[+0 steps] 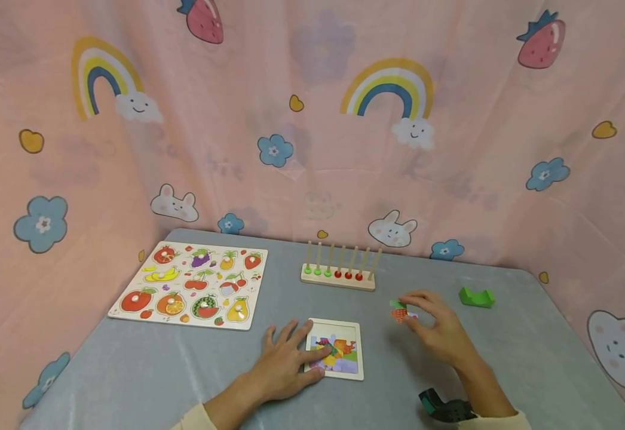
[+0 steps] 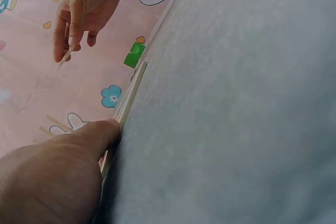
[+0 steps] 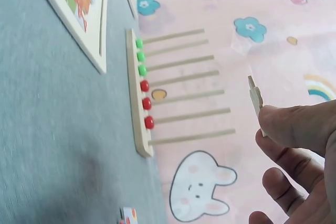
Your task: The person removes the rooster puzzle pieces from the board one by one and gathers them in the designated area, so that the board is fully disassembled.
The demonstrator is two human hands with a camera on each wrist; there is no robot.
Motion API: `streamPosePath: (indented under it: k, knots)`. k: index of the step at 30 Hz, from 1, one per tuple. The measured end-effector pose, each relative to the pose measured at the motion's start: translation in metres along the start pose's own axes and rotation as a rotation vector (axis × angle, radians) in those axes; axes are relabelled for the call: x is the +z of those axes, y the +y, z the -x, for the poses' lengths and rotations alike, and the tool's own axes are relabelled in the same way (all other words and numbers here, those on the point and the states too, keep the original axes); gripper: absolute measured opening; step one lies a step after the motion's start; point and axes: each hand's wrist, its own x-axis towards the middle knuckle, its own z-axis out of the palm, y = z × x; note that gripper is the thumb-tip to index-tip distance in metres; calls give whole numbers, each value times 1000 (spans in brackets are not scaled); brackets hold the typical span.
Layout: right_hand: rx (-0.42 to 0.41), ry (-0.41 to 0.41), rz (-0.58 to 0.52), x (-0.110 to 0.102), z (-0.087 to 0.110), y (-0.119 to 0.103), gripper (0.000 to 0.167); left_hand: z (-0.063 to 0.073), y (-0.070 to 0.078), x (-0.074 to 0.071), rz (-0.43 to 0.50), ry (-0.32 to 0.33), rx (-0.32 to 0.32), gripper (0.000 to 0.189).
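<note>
Right grip [image 1: 443,334] pinches a puzzle piece [image 1: 398,313]; toward the bench's left edge [image 1: 85,361] lies the tray [image 1: 339,323] (left grip [image 1: 284,365] spread on it).

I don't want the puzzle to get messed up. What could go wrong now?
The puzzle piece could slip and drop, since the right hand pinches it in mid-air, near one edge. The left hand reaches over the pieces in the tray, so a bump might push some out of place.
</note>
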Motion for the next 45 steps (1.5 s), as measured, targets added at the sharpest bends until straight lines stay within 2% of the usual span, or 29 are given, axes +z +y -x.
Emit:
streamPosePath:
  k: [4, 11, 27, 40, 45]
  knots:
    - [19, 8, 4, -10, 2, 8, 40, -1, 0, 0, 7, 1, -1, 43]
    - [-14, 33, -4, -26, 9, 24, 38, -1, 1, -1, 1, -5, -6, 42]
    - [162, 14, 74, -59, 29, 60, 33, -1, 0, 0, 0, -3, -4, 42]
    - [154, 49, 137, -78, 45, 94, 34, -1, 1, 0, 6, -9, -3, 43]
    - [203, 38, 157, -81, 48, 104, 33, -1, 1, 0, 2, -10, -5, 43]
